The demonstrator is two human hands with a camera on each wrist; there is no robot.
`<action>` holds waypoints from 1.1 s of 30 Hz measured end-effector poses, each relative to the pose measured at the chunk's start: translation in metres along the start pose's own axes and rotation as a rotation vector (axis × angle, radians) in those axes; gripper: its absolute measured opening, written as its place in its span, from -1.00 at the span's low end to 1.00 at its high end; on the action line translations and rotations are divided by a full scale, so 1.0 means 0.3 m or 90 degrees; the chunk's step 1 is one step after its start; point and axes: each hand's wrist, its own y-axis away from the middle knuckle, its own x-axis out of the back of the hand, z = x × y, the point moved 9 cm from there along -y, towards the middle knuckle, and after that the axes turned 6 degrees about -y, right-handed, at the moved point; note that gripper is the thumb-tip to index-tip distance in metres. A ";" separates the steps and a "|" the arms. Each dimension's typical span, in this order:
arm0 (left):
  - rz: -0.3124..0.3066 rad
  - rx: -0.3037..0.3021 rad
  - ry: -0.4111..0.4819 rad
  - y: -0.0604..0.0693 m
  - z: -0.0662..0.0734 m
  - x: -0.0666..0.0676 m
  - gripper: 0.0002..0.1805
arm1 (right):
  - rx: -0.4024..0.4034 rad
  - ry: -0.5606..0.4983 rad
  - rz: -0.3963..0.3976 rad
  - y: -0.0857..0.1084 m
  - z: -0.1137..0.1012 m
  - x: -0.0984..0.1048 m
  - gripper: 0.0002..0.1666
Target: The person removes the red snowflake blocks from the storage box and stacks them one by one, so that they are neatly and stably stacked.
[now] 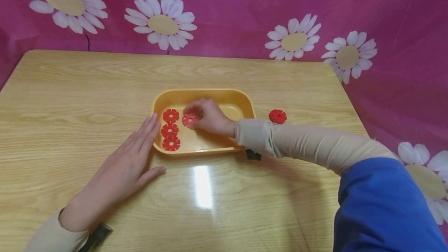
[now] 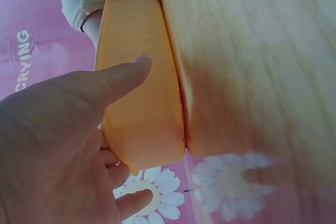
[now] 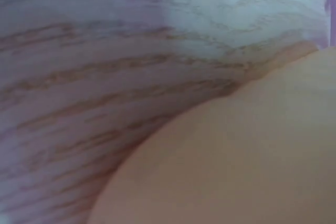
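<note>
Inside a yellow plastic tray, my right hand pinches a red notched flower-shaped disc between thumb and fingers. Left of it, three more red discs lie in a column along the tray's left side, their edges close together. My left hand lies beside the tray with its fingers straight, fingertips at the left rim. In the left wrist view its thumb extends across the tray's outer wall. The right wrist view shows neither the right hand's fingers nor the disc.
A small pile of red discs sits on the wooden table to the right of the tray, just beyond the right forearm. A pink cloth with white daisies hangs behind the table and along its right side.
</note>
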 end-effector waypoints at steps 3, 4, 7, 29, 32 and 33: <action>-0.002 0.002 0.000 0.000 -0.001 0.000 0.14 | 0.007 0.033 -0.003 0.005 -0.007 0.000 -0.58; -0.004 0.003 -0.001 0.000 -0.001 0.000 0.14 | 0.007 0.030 -0.007 0.007 -0.007 0.000 -0.58; -0.009 0.006 -0.003 -0.001 -0.002 -0.001 0.14 | 0.005 0.008 -0.020 0.017 -0.004 0.006 -0.58; -0.008 0.006 -0.002 -0.002 -0.005 -0.002 0.15 | -0.086 -0.224 0.208 0.304 0.184 0.483 -0.49; -0.009 0.006 -0.002 0.001 -0.003 -0.002 0.14 | -0.130 -0.179 0.242 0.359 0.270 0.540 -0.50; -0.010 0.007 -0.001 0.002 -0.003 -0.002 0.13 | -0.147 -0.165 0.246 0.376 0.298 0.552 -0.50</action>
